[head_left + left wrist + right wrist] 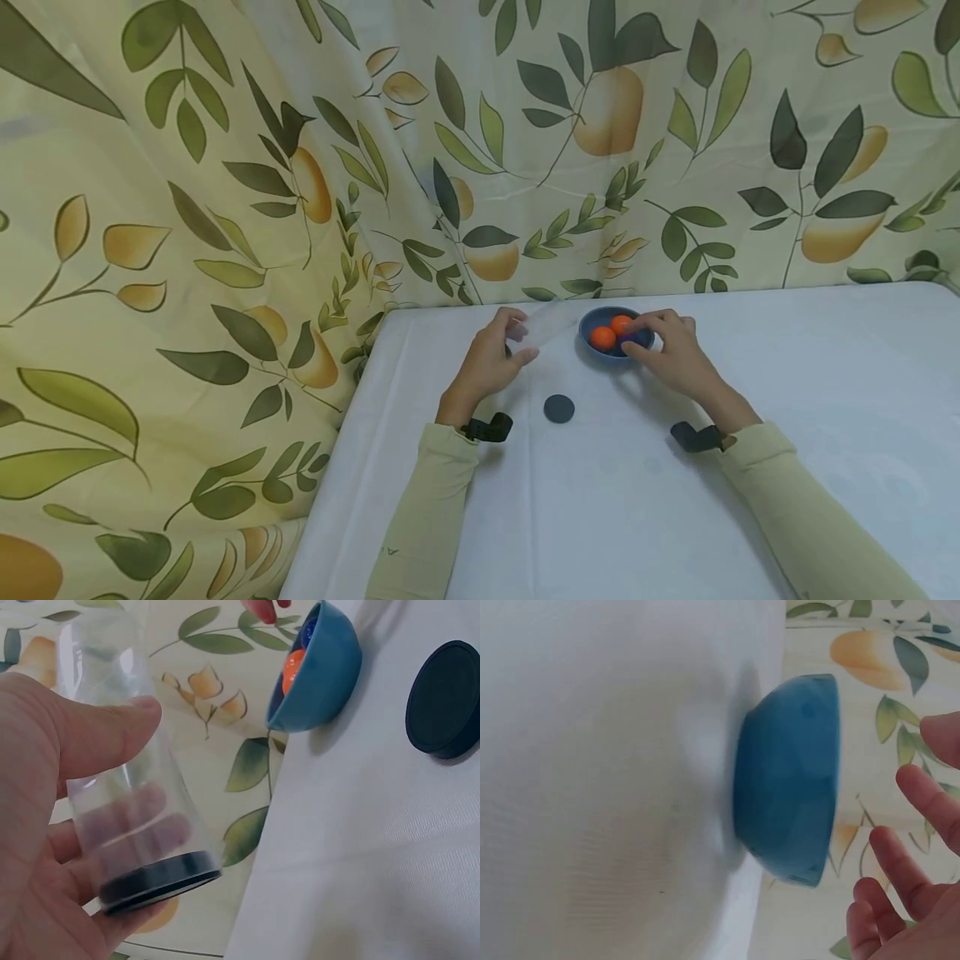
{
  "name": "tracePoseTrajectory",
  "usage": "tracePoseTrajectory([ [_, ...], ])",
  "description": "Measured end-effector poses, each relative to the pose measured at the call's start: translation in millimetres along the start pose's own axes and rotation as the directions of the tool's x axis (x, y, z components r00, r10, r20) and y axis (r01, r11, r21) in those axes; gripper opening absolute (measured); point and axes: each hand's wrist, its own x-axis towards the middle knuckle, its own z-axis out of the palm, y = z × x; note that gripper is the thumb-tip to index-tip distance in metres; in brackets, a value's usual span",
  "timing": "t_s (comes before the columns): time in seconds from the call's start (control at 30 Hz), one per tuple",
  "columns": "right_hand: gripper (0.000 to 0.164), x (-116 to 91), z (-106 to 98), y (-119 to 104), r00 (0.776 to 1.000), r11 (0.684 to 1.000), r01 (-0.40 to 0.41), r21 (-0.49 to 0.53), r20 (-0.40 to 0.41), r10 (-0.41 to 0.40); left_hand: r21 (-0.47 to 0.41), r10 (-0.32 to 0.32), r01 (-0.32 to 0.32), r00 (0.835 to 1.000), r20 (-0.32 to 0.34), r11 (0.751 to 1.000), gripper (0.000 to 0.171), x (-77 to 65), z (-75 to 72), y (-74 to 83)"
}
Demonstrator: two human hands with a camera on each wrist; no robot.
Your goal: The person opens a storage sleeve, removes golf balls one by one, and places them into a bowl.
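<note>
My left hand (487,354) grips a clear plastic cylinder (105,667), its thumb on one side and fingers curled round the other. A black cap (161,881) closes one end of the cylinder. A blue bowl (599,354) stands to its right, holding orange balls (602,338) and a dark blue ball (310,630). Over the bowl's right rim reaches my right hand (673,352), its thumb and fingers apart near the blue ball. The right wrist view shows nothing between those fingers; the bowl's wall hides the balls there.
A round dark disc (558,408), like a lid, lies on the white tablecloth (600,517) between the forearms. A curtain (337,167) with a leaf and fruit pattern hangs behind the table and at its left.
</note>
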Motion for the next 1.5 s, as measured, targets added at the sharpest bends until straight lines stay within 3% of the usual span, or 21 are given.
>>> tracePoseTrajectory([
  [0.2, 0.037, -7, -9, -3, 1.000, 0.999, 0.015, -0.030, 0.023, -0.014, -0.018, -0.034, 0.034, 0.999, 0.033, 0.999, 0.059, 0.9, 3.2, -1.9],
  [0.4, 0.037, -11, -21, -6, 0.999, 0.999, 0.018, -0.040, 0.032, -0.017, -0.042, -0.065, 0.068, 0.996, 0.061, 0.997, 0.051, -0.3, 3.6, -5.5],
  [0.67, 0.039, -6, -22, -8, 0.997, 0.998, 0.054, -0.013, 0.057, -0.053, 0.077, -0.133, 0.128, 0.989, 0.060, 0.989, 0.052, -4.1, 2.6, -21.7],
  [1.27, 0.040, -5, -30, -8, 0.998, 1.000, 0.014, -0.025, 0.064, -0.012, -0.053, -0.195, 0.201, 0.976, 0.093, 0.978, 0.056, -5.1, -0.2, -40.8],
  [1.5, 0.041, -5, -33, -9, 0.997, 1.000, -0.003, -0.021, 0.071, 0.004, -0.012, -0.221, 0.224, 0.966, 0.136, 0.974, 0.065, -4.8, -3.6, -47.1],
])
